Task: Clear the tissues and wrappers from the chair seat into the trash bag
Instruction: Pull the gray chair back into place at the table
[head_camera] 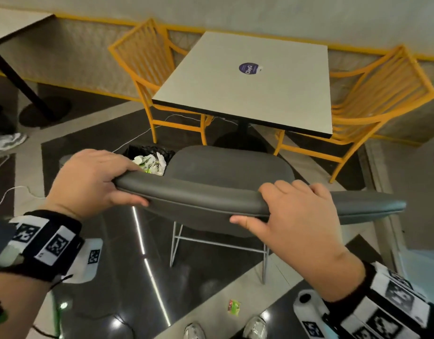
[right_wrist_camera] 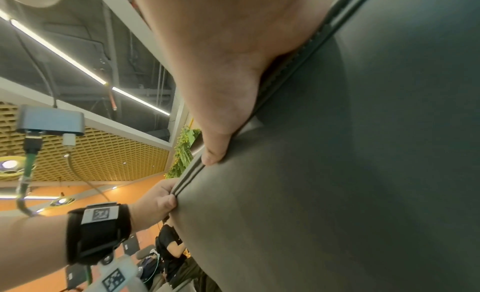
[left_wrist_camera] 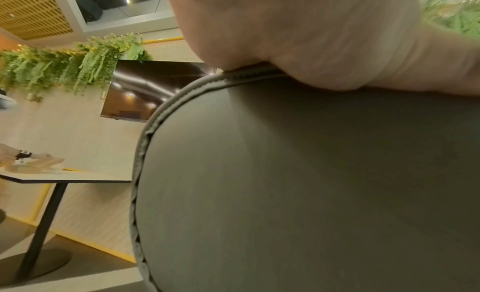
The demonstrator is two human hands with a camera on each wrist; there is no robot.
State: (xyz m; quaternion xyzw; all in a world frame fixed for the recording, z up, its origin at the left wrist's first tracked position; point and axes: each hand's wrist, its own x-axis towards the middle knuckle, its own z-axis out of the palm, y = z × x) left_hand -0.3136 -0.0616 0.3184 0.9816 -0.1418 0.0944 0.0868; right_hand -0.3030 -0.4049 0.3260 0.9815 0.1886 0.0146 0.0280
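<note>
Grey padded upholstery fills both wrist views: you hold the chair (head_camera: 235, 199) by the top edge of its backrest with both hands. Your left hand (head_camera: 88, 182) wraps the left end of that edge, thumb on the near face and fingers curled over the far side. Your right hand (head_camera: 294, 211) clamps the edge further right, fingers over the top and thumb pressed along the seam below. Each grip is closed on the backrest. Just beyond your left grip, on the floor at the far left of the chair seat (head_camera: 225, 162), the black trash bag (head_camera: 137, 150) stands open with white tissues (head_camera: 149, 162) inside. One small red and green wrapper (head_camera: 233, 307) lies on the floor near your shoes (head_camera: 255, 327), below your right grip. Past the chair stands a pale bench (head_camera: 247, 94) between yellow chairs (head_camera: 147, 57).
</note>
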